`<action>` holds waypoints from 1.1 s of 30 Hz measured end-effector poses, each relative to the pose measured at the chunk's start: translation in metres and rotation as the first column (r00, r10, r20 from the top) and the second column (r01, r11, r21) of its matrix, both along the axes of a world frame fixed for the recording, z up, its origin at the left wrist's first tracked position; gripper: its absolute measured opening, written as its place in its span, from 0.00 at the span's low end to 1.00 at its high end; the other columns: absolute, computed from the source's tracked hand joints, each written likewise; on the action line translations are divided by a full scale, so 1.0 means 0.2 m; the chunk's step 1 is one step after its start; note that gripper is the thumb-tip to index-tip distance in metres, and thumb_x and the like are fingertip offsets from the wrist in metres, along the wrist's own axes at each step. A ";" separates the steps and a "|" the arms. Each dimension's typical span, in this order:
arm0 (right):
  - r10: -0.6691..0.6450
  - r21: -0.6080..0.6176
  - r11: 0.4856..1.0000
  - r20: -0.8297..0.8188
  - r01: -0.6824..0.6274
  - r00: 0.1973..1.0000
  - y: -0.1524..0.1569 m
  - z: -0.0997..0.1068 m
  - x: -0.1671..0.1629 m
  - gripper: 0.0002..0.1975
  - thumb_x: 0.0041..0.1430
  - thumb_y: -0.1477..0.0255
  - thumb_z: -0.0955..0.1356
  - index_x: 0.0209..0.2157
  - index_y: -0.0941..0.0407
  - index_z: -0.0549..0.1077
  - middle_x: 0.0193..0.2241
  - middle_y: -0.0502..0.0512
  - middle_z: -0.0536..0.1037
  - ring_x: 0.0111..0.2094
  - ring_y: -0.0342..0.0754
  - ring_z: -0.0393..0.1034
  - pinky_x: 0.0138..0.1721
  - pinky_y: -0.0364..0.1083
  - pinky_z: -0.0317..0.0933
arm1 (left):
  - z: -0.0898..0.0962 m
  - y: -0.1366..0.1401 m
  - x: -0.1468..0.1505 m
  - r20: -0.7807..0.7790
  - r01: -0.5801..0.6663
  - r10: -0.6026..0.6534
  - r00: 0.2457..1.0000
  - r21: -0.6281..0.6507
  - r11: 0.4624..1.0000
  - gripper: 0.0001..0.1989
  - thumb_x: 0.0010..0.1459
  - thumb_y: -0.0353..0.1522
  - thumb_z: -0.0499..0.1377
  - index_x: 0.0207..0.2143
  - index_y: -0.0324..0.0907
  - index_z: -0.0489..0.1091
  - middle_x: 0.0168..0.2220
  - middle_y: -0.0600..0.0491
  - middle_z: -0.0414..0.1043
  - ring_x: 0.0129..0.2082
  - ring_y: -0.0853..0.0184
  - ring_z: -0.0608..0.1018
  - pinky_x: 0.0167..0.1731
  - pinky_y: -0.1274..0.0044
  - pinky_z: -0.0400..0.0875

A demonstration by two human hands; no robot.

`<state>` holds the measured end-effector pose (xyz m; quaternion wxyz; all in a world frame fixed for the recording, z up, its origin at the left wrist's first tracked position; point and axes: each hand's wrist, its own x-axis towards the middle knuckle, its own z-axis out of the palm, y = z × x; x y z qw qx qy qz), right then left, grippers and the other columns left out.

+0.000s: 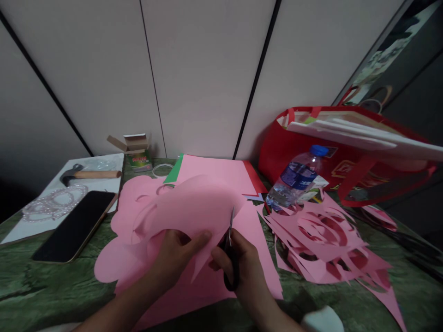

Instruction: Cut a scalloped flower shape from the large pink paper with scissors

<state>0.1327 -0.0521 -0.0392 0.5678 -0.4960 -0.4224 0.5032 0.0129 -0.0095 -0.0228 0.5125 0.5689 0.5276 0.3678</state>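
Centre stage, a curved pink sheet (pixel 197 205) is held up above the table (pixel 20 281), just over more pink paper (pixel 265 265). Its near edge is gripped by the left hand (pixel 176 253), with the thumb laid on the upper face and the fingers partly hidden below. And here on the right, black-handled scissors (pixel 231 253) are firmly grasped by the right hand (pixel 244 258), fingers curled about the handles, blades pointed away from the body. The right part of the sheet is met by the blades; whether they are parted or closed cannot be told.

Just left of the held sheet, scalloped pink cutouts (pixel 116 260) are spread, partly covered by it. Over to the right, a tangled heap of pink scraps (pixel 321 244) is piled, with a clear bottle (pixel 294 177) set just behind and a red bag (pixel 273 143) propped against the wall (pixel 204 83). At the back, coloured sheets (pixel 218 170) are stacked, green and red edges exposed. On the far left, a dark phone (pixel 76 226), beaded strands (pixel 57 203) and a hammer (pixel 97 174) are laid out, with an opened small box (pixel 139 159) placed near the hammer.
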 end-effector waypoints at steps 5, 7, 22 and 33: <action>0.010 0.010 1.000 -0.007 -0.010 1.000 0.00 -0.02 0.00 0.16 0.46 0.61 0.69 0.23 0.56 0.61 0.15 0.43 0.63 0.17 0.39 0.59 0.18 0.39 0.53 | 0.02 -0.01 0.02 0.172 0.007 -0.009 0.985 0.010 1.000 0.17 0.45 0.35 0.60 0.08 0.42 0.61 0.07 0.62 0.55 0.08 0.77 0.54 0.09 0.80 0.46; 0.011 0.006 1.000 -0.003 -0.011 1.000 0.00 -0.02 0.00 0.15 0.46 0.61 0.69 0.23 0.57 0.62 0.15 0.43 0.64 0.17 0.39 0.59 0.18 0.39 0.52 | 0.05 -0.01 0.03 0.263 0.066 -0.063 0.963 -0.001 0.998 0.15 0.45 0.34 0.58 0.09 0.41 0.64 0.08 0.60 0.60 0.08 0.76 0.58 0.09 0.80 0.48; 0.023 -0.008 1.000 -0.040 -0.024 0.999 0.00 0.00 0.00 0.15 0.44 0.63 0.71 0.23 0.57 0.62 0.16 0.43 0.63 0.17 0.38 0.58 0.18 0.39 0.52 | -0.02 0.00 0.00 -0.089 -0.060 0.065 0.994 0.053 0.997 0.23 0.47 0.41 0.56 0.09 0.46 0.47 0.10 0.64 0.41 0.12 0.77 0.47 0.11 0.80 0.40; 0.054 0.059 0.997 -0.019 -0.053 0.998 0.02 0.03 0.05 0.15 0.41 0.69 0.72 0.24 0.56 0.60 0.20 0.43 0.63 0.21 0.39 0.55 0.21 0.38 0.50 | 0.03 0.01 0.00 -0.209 -0.031 0.031 0.977 0.004 1.000 0.21 0.42 0.43 0.55 0.09 0.45 0.47 0.11 0.64 0.43 0.13 0.77 0.49 0.12 0.79 0.42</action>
